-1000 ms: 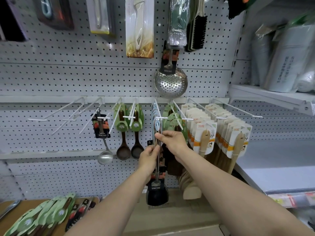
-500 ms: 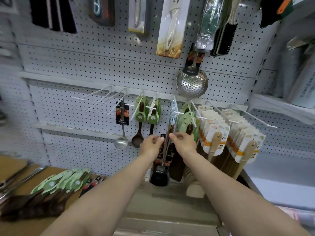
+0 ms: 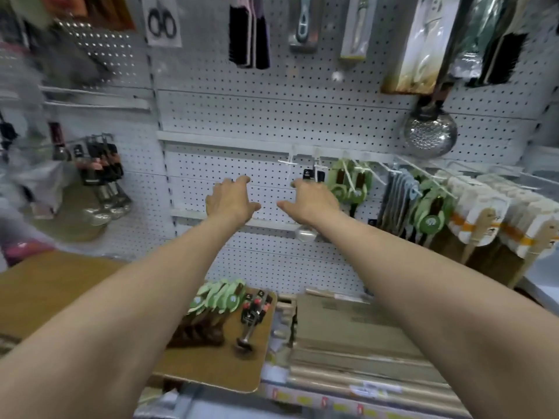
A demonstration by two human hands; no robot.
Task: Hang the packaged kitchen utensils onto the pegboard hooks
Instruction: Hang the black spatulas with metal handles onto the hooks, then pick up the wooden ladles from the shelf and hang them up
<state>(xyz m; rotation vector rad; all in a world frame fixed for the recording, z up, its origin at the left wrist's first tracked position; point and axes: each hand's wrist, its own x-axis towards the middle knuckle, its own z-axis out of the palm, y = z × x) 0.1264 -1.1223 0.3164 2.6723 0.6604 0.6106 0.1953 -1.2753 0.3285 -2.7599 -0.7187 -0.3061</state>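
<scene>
- Both bare forearms reach up from the lower corners of the frame toward the middle, converging on the white pegboard (image 3: 302,116).
- The left hand (image 3: 231,201) sits at mid-frame, back of the hand facing the camera, fingers spread and pointing up and right, thumb stretched out to the right; it is empty and grips nothing.
- The right hand (image 3: 311,199) is just to the right of it, also back-up, fingers loosely extended, thumb pointing left toward the other thumb; it too holds nothing. The two thumbs are near each other but apart.
- The right fingertips lie just below a white peg hook (image 3: 289,163) and beside a black-carded utensil (image 3: 313,175) hanging there; whether they touch it cannot be told through the blur.
- A steel ladle bowl (image 3: 305,234) shows under the right wrist.
- Right of the hands, along the same row, hang green-carded spoons (image 3: 348,182), grey-blue packs (image 3: 399,195), more green-carded packs (image 3: 431,207) and wooden spatulas on white-and-orange cards (image 3: 484,213).
- In the upper right of the frame a perforated steel skimmer (image 3: 429,134) hangs from the pegboard.
- In the lower middle, between the forearms, a brown tabletop (image 3: 217,367) carries a fanned stack of green-carded packaged utensils (image 3: 219,297) with dark wooden bowls, and just right of them black-carded packaged utensils (image 3: 255,306) lying flat.
- At the left of the frame, a blurred cluster of steel ladles (image 3: 102,182) hangs from another panel.
</scene>
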